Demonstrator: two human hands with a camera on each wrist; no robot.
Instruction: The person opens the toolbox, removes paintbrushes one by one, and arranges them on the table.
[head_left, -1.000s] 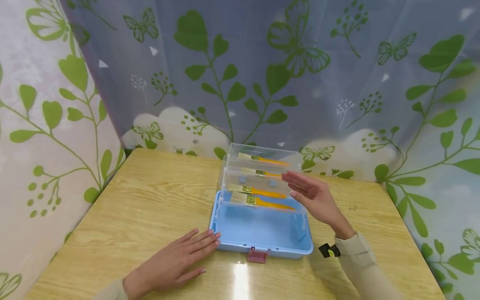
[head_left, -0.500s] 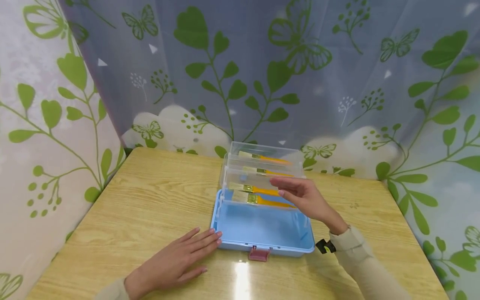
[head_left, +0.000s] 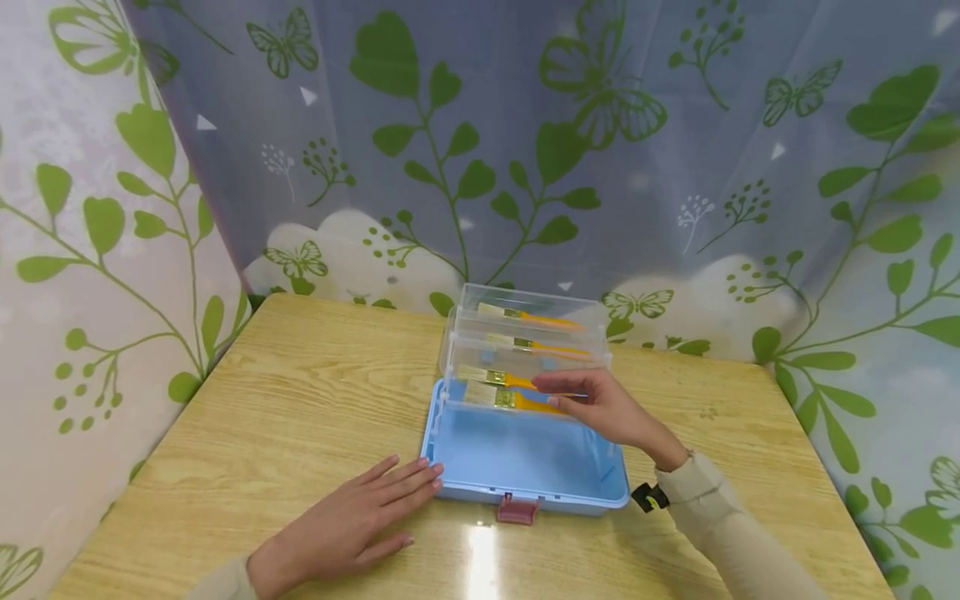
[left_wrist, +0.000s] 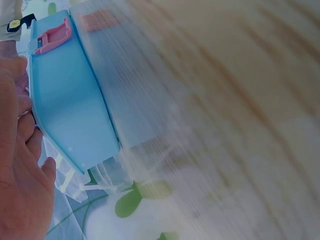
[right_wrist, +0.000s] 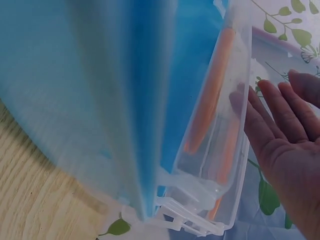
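Note:
A light-blue plastic box [head_left: 517, 458] stands open on the table, with clear tiered trays [head_left: 453, 367] raised at its back. Two paintbrushes with orange handles lie in the lower tray: a wide one [head_left: 506, 398] in front and a narrower one [head_left: 495, 377] behind. My right hand [head_left: 611, 408] hovers over their handle ends, thumb and fingers apart; contact is unclear. In the right wrist view its fingers [right_wrist: 285, 110] reach beside the clear tray wall near an orange handle [right_wrist: 212, 95]. My left hand [head_left: 348, 521] lies flat on the table, fingertips against the box's left front corner.
Two more paintbrushes lie higher up, one in the upper tray [head_left: 551, 347] and one behind it [head_left: 551, 320]. A pink latch [head_left: 517, 510] hangs from the box's front. The wooden table [head_left: 315, 400] meets patterned cloth [head_left: 495, 167] at the back and sides.
My right hand has come down and to the left, from beside the upper brush to the lower tray's handles. The left hand stays at the box corner.

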